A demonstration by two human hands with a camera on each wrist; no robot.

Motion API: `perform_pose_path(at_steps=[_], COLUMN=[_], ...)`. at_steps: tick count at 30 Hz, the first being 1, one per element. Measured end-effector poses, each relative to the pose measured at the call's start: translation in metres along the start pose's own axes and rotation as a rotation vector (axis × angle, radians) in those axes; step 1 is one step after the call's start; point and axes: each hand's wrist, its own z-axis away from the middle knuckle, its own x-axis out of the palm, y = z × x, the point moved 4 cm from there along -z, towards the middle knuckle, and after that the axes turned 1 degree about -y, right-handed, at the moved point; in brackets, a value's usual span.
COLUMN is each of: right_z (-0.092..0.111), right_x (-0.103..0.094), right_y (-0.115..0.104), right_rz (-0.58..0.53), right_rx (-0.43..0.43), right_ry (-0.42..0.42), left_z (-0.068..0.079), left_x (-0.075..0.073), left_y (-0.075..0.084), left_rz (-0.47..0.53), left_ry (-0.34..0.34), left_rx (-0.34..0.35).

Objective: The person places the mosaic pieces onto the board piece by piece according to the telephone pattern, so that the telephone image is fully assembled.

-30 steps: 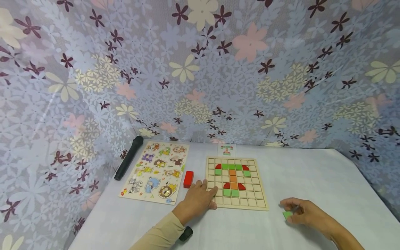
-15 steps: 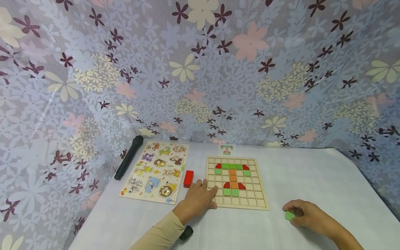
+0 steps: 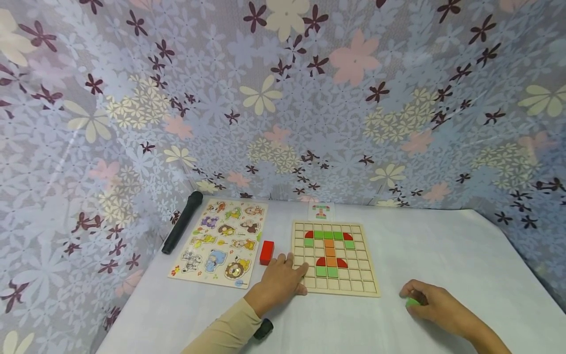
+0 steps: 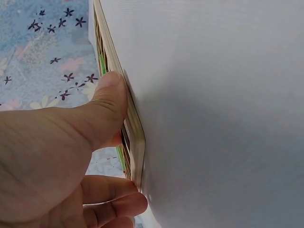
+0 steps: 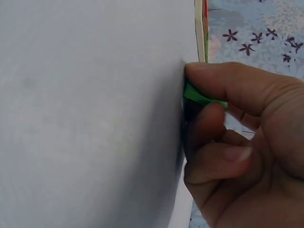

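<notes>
A wooden grid board [image 3: 359, 287], holding red, green and orange tiles in a T-like figure, lies mid-table in the head view. My left hand [image 3: 277, 282] holds its near left corner. In the left wrist view, the thumb [image 4: 109, 92] lies along the near edge while other fingers bend around the corner. To the board's right, my right hand [image 3: 438, 305] pinches a small green tile [image 3: 412, 302] close to the table. The fingers cover most of that tile; a green strip of the tile [image 5: 203, 99] shows in the right wrist view.
Behind the board stands a pattern card [image 3: 321, 212]. A red block [image 3: 267, 252] lies left of it, beside an animal puzzle board [image 3: 208, 278] and a black microphone-like stick [image 3: 182, 223]. Another dark round-ended object [image 3: 264, 329] is partly under the left forearm. Floral cloth hangs behind.
My right hand has shifted slightly to the right and turned the green tile in its fingers, so less of its face shows. The left hand and board have stayed put.
</notes>
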Motion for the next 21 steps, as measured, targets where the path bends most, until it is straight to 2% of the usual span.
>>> perform_pose_path(at_steps=[4, 10, 15, 21], right_z=[-0.001, 0.002, 0.001, -0.007], right_x=[-0.005, -0.018, -0.027, -0.035], right_y=[-0.002, -0.003, -0.005, -0.013], right_rz=[-0.015, -0.184, -0.292, -0.389], right_rx=[0.039, 0.052, 0.098, 0.016], right_ry=[0.033, 0.074, 0.172, 0.300], left_z=[0.000, 0.001, 0.000, 0.002], left_x=[-0.001, 0.001, 0.001, -0.002], left_y=[0.001, 0.001, 0.000, -0.001], left_rz=[-0.010, -0.008, -0.016, -0.017], left_ry=[0.007, -0.003, -0.003, -0.002], left_rx=[0.004, 0.002, 0.008, 0.005])
